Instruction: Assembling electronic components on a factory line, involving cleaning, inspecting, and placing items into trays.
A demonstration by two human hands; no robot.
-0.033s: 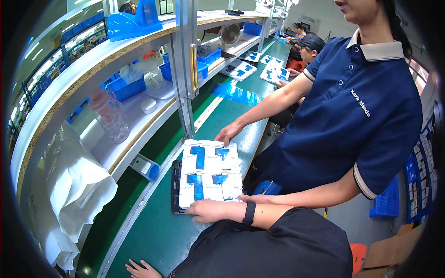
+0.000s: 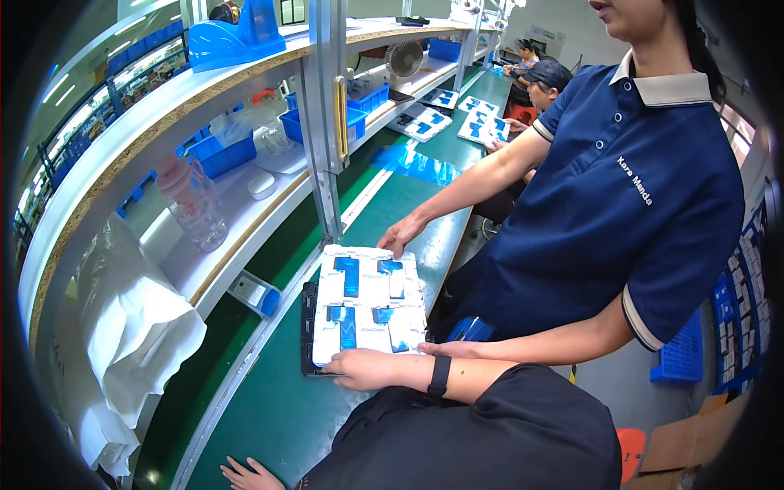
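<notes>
My right hand [image 2: 363,369], with a black band at the wrist, grips the near edge of a white tray [image 2: 371,331]. Flat parts with blue film [image 2: 351,278] lie in the tray's recesses. Beneath it a black tray [image 2: 309,335] shows along the left side. A co-worker in a dark blue shirt also touches the white tray, one hand [image 2: 398,235] at its far edge and the other [image 2: 449,349] at its near right corner. At the lower left my left hand [image 2: 249,475] rests on the green table with spread fingers, holding nothing.
Shelves [image 2: 237,175] run along the left, with a clear bottle [image 2: 192,204], blue bins [image 2: 224,155] and a fan [image 2: 404,59]. White wrapping [image 2: 139,327] hangs at the near left. Blue film [image 2: 416,166] and more loaded trays [image 2: 420,122] lie farther along the green table [image 2: 269,408].
The white tray has shifted very slightly to the left and away from me over the black one. My hands stay almost where they were.
</notes>
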